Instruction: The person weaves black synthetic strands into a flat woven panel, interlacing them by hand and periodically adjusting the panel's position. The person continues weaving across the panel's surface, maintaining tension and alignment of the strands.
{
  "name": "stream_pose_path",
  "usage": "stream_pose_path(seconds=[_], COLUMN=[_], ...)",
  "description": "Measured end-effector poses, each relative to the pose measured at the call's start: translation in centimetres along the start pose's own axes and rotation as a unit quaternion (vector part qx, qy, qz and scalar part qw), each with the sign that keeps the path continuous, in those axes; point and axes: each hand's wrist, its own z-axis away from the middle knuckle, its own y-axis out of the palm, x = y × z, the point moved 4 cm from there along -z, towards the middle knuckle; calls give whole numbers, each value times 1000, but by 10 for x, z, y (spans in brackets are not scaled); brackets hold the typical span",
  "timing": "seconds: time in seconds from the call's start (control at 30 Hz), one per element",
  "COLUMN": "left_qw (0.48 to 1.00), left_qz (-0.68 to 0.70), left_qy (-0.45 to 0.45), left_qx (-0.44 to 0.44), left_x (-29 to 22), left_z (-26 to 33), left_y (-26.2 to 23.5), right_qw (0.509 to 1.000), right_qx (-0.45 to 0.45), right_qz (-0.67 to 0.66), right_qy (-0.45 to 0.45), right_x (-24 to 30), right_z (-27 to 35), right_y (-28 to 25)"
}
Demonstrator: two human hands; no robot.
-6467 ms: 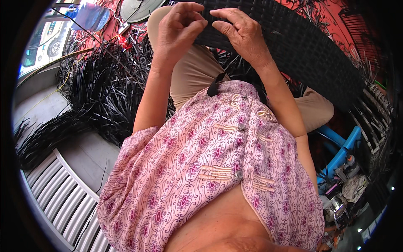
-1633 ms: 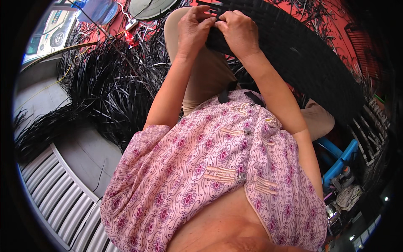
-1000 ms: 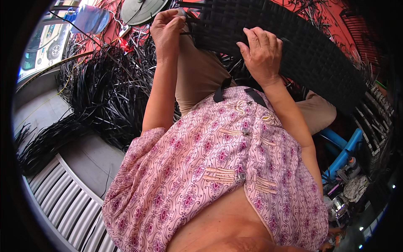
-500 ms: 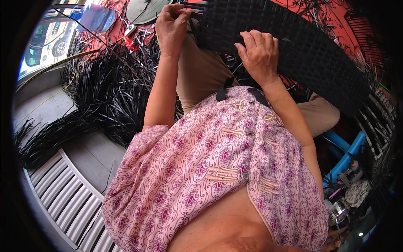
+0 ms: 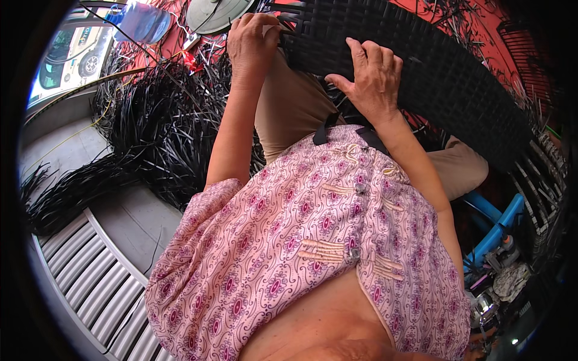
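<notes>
A black woven panel of flat plastic strips slants across my lap, from the top middle down to the right. At its left edge my left hand is closed, thumb against fingers, on a black strip that is mostly hidden by the fingers. Loose strip ends stick out of the panel just above that hand. My right hand lies against the panel's near side, its fingers apart and thumb stretched out to the left, gripping nothing.
A big heap of loose black strips lies to my left, beside a grey slatted seat. A water bottle and a round grey-green lid-like disc are at the top left. On the right are a blue plastic frame and small tools.
My left hand has come slightly down and right along the panel's edge. My right hand's fingers and thumb have spread wider. The panel has hardly moved.
</notes>
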Motion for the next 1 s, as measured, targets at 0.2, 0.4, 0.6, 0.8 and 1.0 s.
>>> stream_pose_path(seconds=[0.2, 0.4, 0.6, 0.8, 1.0], left_qw=[987, 984, 981, 965, 970], left_qz=[63, 24, 21, 97, 78], left_qy=[149, 149, 174, 216, 207], left_qx=[22, 90, 84, 118, 99], left_x=[-61, -75, -107, -141, -135], left_z=[7, 32, 25, 41, 52], left_y=[8, 25, 22, 59, 68], right_qw=[1000, 1000, 998, 996, 990], right_qx=[-13, -13, -9, -72, -86], right_qz=[-12, 6, 42, -12, 78], right_qy=[-18, 27, 49, 44, 80], right_x=[-9, -34, -44, -65, -82], right_z=[7, 47, 48, 66, 64], right_y=[1, -20, -23, -38, -40])
